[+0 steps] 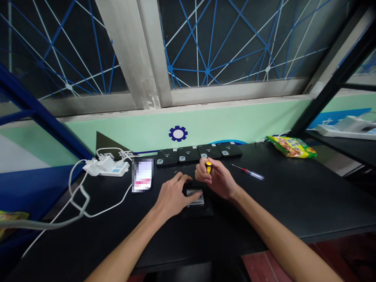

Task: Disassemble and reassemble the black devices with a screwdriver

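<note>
On the black table lies a small black device point(197, 210) with a labelled silver part point(196, 197) on it. My left hand point(174, 194) rests on the device's left side, fingers spread, its thumb on the label. Just above and right of the device, my right hand point(217, 178) is closed round a yellow and black handle point(208, 167), apparently a screwdriver's; its lower end is hidden. A red-tipped screwdriver with a clear handle point(254, 174) lies to the right of my right hand. Tiny bits point(175, 172) lie beyond my left hand.
Several flat black boxes point(167, 156) stand in a row along the back of the black table point(293, 196). A phone point(142, 175), a white power strip point(113, 168) and white cables point(114, 206) are on the left. A yellow-green snack bag point(293, 147) lies at the back right.
</note>
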`<state>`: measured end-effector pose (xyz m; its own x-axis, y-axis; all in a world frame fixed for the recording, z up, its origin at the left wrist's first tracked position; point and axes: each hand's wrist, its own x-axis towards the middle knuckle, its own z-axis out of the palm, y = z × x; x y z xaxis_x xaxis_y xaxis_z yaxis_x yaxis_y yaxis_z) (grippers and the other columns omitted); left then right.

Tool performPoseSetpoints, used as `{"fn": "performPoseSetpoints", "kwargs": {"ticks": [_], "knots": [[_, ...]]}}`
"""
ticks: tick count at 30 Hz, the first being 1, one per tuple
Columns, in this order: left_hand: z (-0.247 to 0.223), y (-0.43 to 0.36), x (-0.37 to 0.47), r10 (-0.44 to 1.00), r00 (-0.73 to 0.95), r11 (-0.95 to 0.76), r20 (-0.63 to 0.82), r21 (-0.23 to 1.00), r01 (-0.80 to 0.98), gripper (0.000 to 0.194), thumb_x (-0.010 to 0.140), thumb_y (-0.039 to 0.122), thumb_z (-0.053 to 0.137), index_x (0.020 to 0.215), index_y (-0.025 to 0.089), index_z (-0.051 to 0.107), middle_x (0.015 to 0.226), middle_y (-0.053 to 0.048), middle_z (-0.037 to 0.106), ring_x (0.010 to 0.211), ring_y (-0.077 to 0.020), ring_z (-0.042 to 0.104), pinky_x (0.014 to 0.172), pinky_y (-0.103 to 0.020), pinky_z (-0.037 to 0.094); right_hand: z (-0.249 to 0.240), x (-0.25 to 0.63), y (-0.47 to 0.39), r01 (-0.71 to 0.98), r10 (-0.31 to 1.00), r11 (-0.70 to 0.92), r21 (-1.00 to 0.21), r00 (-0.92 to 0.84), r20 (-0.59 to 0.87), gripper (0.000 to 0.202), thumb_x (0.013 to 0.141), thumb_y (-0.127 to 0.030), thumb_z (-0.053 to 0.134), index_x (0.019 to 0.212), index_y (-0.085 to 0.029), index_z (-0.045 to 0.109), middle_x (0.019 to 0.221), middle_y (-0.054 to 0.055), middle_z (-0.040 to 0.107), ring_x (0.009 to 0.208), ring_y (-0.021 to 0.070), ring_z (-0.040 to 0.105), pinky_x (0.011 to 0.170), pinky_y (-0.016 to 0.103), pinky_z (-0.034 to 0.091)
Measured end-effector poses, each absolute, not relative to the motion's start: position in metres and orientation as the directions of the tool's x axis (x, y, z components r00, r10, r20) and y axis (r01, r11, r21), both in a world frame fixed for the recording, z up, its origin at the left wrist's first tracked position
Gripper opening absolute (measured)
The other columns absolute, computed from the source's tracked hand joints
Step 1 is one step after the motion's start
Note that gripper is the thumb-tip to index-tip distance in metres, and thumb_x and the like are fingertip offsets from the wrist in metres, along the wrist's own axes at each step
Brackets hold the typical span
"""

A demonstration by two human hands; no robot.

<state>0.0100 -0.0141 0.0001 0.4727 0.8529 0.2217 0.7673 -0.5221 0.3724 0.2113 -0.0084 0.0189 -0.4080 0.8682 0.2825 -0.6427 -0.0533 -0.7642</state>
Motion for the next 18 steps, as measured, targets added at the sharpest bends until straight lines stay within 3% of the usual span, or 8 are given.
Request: {"fn": "performPoseSetpoints", "kwargs": {"ticks": [5,12,18], "knots": [[-0.0014,-0.0140,0.0098,0.854,0.469,-0.520,0.225,0.368,0.771,0.043,0.093,0.062,0.073,0.118,0.027,0.071,0.110,-0.003,0.070,0.090,-0.0258,0.075,0.082,-0.040,0.058,0.0191,0.2112,-0.0084,-0.641,0.855,-0.092,-0.762,-0.443,0.269,0.050,0.105,-0.056,0.050,0.071,-0.021,0.059,0.059,-0.006,0.024,0.058,0.0156,0.018,0.062,0.032,0.030],[-0.0023,-0.0134,0.0090,0.851,0.475,-0.525,0.225,0.356,0.773,0.045,0.093,0.064,0.072,0.120,0.027,0.071,0.111,-0.004,0.070,0.092,-0.0266,0.074,0.084,-0.041,0.058,0.0193,0.2124,-0.0103,-0.663,0.857,-0.084,-0.744,-0.429,0.286,0.022,0.094,-0.043,0.063,0.087,-0.023,0.059,0.061,-0.006,0.031,0.059,0.0161,0.022,0.067,0.032,0.034],[-0.0019,-0.0138,0.0093,0.850,0.476,-0.527,0.226,0.362,0.769,0.046,0.094,0.063,0.072,0.122,0.027,0.071,0.111,-0.004,0.069,0.091,-0.0265,0.074,0.084,-0.041,0.058,0.0195,0.2116,-0.0091,-0.643,0.860,-0.058,-0.764,-0.420,0.288,0.050,0.104,-0.052,0.048,0.064,-0.022,0.055,0.063,-0.001,0.035,0.061,0.0180,0.026,0.067,0.035,0.035]]}}
